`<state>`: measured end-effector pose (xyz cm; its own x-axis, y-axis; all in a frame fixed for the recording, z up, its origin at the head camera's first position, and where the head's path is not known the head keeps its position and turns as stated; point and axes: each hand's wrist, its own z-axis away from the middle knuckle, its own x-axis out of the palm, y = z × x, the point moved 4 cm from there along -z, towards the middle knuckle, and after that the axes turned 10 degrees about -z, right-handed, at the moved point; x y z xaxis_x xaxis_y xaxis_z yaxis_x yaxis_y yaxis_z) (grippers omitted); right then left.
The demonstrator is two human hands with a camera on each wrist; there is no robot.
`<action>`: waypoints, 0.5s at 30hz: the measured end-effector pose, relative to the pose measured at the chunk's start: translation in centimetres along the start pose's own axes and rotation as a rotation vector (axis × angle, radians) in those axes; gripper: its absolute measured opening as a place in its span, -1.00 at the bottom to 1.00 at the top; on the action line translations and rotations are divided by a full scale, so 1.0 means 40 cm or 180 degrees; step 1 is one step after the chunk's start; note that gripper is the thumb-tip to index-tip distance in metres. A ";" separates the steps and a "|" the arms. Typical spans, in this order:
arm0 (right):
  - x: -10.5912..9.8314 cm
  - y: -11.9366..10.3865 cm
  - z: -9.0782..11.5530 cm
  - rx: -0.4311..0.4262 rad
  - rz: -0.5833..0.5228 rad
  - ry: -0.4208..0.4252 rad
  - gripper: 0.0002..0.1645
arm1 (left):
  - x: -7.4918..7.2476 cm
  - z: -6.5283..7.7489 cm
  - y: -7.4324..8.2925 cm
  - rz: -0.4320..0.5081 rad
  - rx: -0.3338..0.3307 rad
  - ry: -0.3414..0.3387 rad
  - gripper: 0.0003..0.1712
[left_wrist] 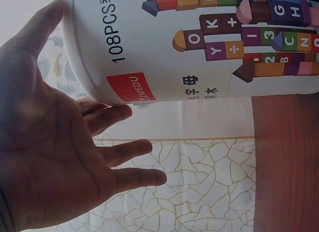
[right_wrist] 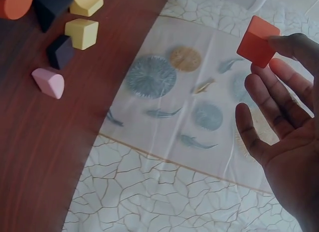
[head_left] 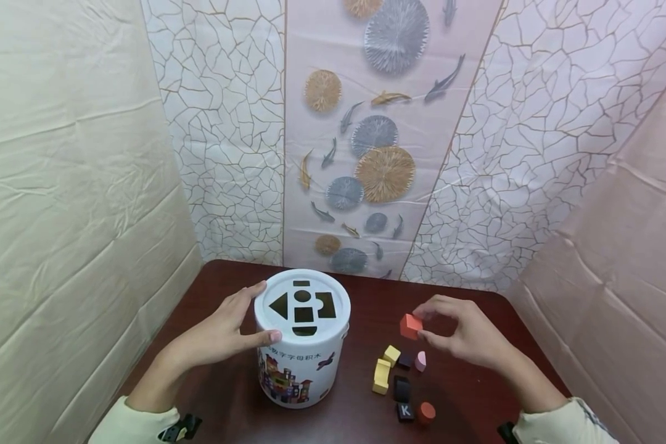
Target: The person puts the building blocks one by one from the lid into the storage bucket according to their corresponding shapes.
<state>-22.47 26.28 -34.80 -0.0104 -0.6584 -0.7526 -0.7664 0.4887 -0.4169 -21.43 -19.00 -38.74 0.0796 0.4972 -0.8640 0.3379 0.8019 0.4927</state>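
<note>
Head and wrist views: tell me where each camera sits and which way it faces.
Head: worn on the head, facing forward and down at the bucket; left hand, right hand and sleeves show.
Left wrist: on that wrist, facing the bucket's printed side; the left hand shows.
Right wrist: on that wrist, facing the red block; the right hand shows.
Shared: head and right wrist both show the red block.

the head view is bright, wrist views dimmer.

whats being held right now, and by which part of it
The right hand holds a red block near the side closest to its palm. The left hand only touches the white bucket's rim.
</note>
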 end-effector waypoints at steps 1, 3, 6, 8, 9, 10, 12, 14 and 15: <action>-0.002 -0.003 -0.004 -0.0006 0.0006 0.0002 -0.50 | 0.000 0.000 0.000 0.0002 0.0006 0.0001 0.37; -0.004 -0.009 -0.013 -0.0009 0.0006 0.0002 -0.51 | 0.000 -0.001 0.000 0.0007 0.0024 0.0011 0.37; -0.005 -0.015 -0.026 -0.0013 0.0002 0.0006 -0.51 | 0.001 -0.001 -0.001 0.0004 0.0040 0.0021 0.37; -0.005 -0.018 -0.036 -0.0027 0.0003 0.0019 -0.51 | 0.001 -0.001 -0.001 0.0001 0.0046 0.0028 0.37; -0.004 -0.020 -0.042 -0.0032 0.0000 0.0027 -0.51 | 0.001 -0.001 -0.001 0.0000 0.0047 0.0029 0.37; -0.004 -0.023 -0.047 -0.0048 0.0004 0.0038 -0.52 | 0.001 -0.001 -0.002 -0.0003 0.0045 0.0027 0.37; -0.002 -0.028 -0.058 -0.0060 0.0024 0.0055 -0.53 | 0.001 -0.002 -0.002 -0.0003 0.0040 0.0023 0.37; 0.001 -0.034 -0.068 -0.0066 0.0023 0.0046 -0.54 | 0.001 -0.002 -0.001 -0.0004 0.0043 0.0021 0.37; 0.002 -0.037 -0.073 -0.0064 0.0023 0.0038 -0.54 | 0.002 -0.002 -0.001 -0.0006 0.0045 0.0017 0.37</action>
<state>-23.21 23.81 -32.75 -0.0236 -0.6617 -0.7494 -0.7790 0.4820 -0.4010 -21.51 -18.98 -38.81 0.0740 0.4977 -0.8642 0.3514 0.7980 0.4896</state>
